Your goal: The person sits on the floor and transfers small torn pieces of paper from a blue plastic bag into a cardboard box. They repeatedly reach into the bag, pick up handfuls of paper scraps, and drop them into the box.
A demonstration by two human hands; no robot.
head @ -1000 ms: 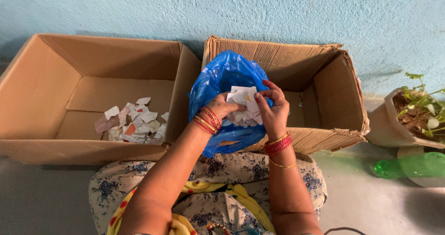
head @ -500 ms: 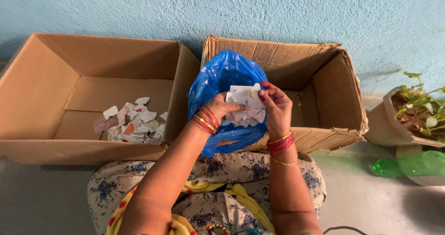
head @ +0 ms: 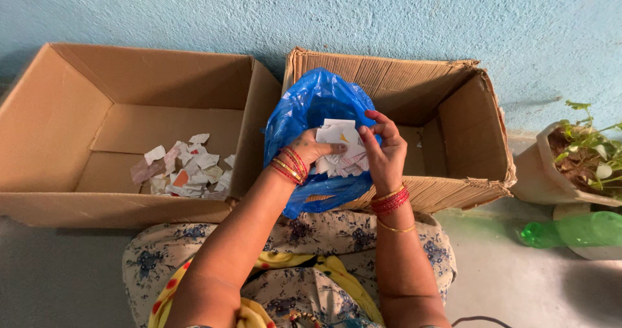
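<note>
Pale blue plaster wall above a grey floor, with two open cardboard boxes side by side. Left hand (head: 313, 148) and right hand (head: 385, 152), fingers closed, pinch a bunch of paper scraps (head: 339, 137) over the blue plastic bag (head: 304, 108) in the right box (head: 453, 108). At 9 o'clock, the left box (head: 58, 114) holding loose scraps (head: 184, 172); at 3 o'clock, a potted plant (head: 583, 156) and green bottle (head: 573, 232)

At the frame's centre my left hand (head: 310, 148) and right hand (head: 383, 152) pinch paper scraps (head: 339, 140) above a blue plastic bag (head: 310, 108).
</note>
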